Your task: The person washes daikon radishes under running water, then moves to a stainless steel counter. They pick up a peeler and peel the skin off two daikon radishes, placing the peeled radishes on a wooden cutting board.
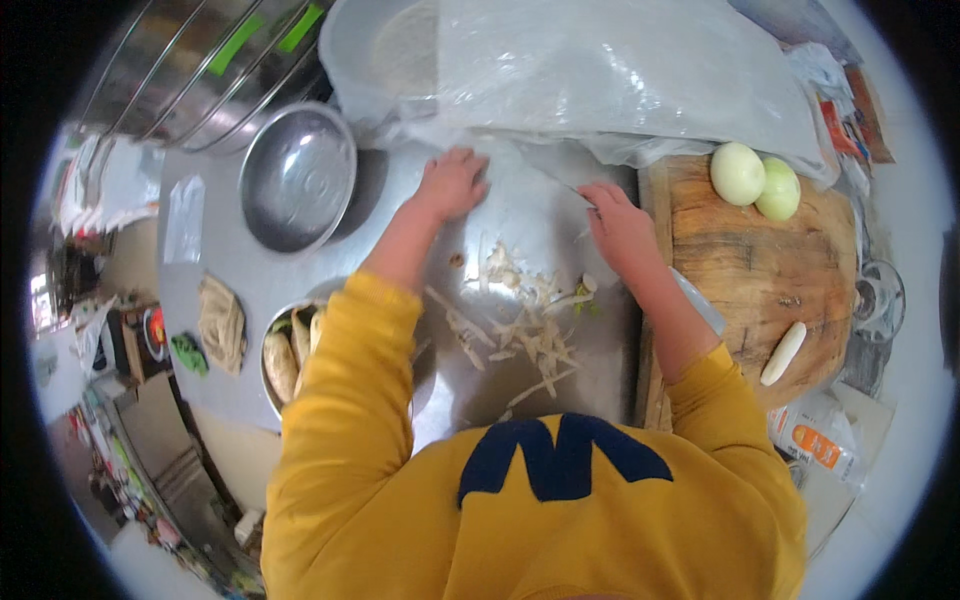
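My right hand is closed on a thin metal tool, seemingly a knife, whose tip points up and left over the steel table. Flat or nearly flat on the steel lies my left hand, holding nothing that I can see. Pale vegetable peelings are scattered below and between both hands, with a green-tinged trimming near my right forearm. A bowl at the left, partly behind my left sleeve, holds several unpeeled white radishes.
An empty steel bowl stands left of my left hand. At the right, a thick wooden chopping board carries two peeled onions and a peeled white root. A plastic-covered tub borders the far side. A beige cloth lies at the left.
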`<state>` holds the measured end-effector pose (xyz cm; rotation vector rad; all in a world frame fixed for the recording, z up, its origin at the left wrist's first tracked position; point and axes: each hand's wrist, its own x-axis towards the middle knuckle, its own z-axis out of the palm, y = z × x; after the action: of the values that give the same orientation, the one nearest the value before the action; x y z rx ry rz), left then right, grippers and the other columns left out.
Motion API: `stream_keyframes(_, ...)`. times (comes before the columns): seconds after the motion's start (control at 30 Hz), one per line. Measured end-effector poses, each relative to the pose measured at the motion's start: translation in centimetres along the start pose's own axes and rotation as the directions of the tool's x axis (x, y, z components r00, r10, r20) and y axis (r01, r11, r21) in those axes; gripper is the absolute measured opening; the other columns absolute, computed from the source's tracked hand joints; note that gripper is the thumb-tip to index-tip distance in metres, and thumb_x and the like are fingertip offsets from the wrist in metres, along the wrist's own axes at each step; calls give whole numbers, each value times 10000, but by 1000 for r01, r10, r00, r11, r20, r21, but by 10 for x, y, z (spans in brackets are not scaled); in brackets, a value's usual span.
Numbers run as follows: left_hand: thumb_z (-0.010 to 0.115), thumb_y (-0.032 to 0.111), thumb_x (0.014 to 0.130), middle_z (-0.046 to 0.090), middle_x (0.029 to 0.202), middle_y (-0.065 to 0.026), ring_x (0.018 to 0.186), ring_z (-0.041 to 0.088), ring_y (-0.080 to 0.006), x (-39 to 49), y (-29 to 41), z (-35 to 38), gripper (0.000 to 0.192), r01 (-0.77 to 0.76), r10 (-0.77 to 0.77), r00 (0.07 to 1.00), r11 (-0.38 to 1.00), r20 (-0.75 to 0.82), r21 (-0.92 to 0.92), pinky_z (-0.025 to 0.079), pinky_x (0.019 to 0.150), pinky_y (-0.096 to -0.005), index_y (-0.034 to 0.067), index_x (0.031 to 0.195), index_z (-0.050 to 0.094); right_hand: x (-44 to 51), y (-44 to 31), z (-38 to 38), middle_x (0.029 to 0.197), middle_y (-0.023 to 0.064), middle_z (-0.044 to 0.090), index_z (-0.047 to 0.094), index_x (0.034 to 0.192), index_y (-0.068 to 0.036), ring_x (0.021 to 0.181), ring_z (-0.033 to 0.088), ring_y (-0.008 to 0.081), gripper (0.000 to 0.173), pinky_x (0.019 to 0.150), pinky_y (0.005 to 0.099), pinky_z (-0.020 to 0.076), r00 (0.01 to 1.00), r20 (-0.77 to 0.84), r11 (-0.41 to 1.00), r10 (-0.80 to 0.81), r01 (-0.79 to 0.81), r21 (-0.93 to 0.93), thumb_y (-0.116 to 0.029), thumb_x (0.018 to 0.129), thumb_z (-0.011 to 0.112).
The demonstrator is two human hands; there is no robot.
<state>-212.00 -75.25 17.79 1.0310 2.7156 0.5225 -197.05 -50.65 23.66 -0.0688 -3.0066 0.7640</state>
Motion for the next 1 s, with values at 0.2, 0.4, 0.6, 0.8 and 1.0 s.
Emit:
stream_keyframes(0.2,593,180,814,564,1219,-159,1119,541,-340,-22,41,-28,411,161,-164,986,981,-21,-108,452,937,-418,89,1214,568,-56,-8,-3,913,80,629,514,1201,-34,684,597,167,336,629,303,482,863,406,712,301,-486,506,-123,882,569)
stream_keyframes(0.4,629,83,722,601,938,-129,916,579,-353,-190,150,-28,111,-4,-68,939,978,-336,-209,483,793,-430,50,824,599,-109,-30,0,948,49,590,457,1267,-24,705,560,119,387,588,258,470,818,558,561,141,-531,636,-63,886,516)
stream_keyframes(0.6,710,114,716,612,1070,-134,1038,570,-334,-351,145,-57,209,306,-300,877,951,-375,-45,463,879,-422,48,896,627,-142,-66,1,1022,89,583,408,1310,-1,782,583,145,413,591,263,495,761,648,439,-2,-582,684,-95,921,508)
stream_keyframes(0.8,722,275,740,613,1056,-138,1013,563,-330,-366,63,-76,435,663,-522,670,741,-528,107,431,876,-455,64,1092,579,-161,-101,2,1023,92,587,409,1315,14,785,588,145,451,579,263,490,764,642,491,-65,-535,687,-158,921,549)
stream_keyframes(1.0,732,364,725,611,1125,-165,1061,575,-326,-326,19,-87,635,729,-728,682,668,-76,146,457,890,-429,68,1241,510,-189,-125,-2,941,77,592,445,1276,-5,730,583,133,396,529,259,467,803,596,462,-13,-523,716,-148,922,548)
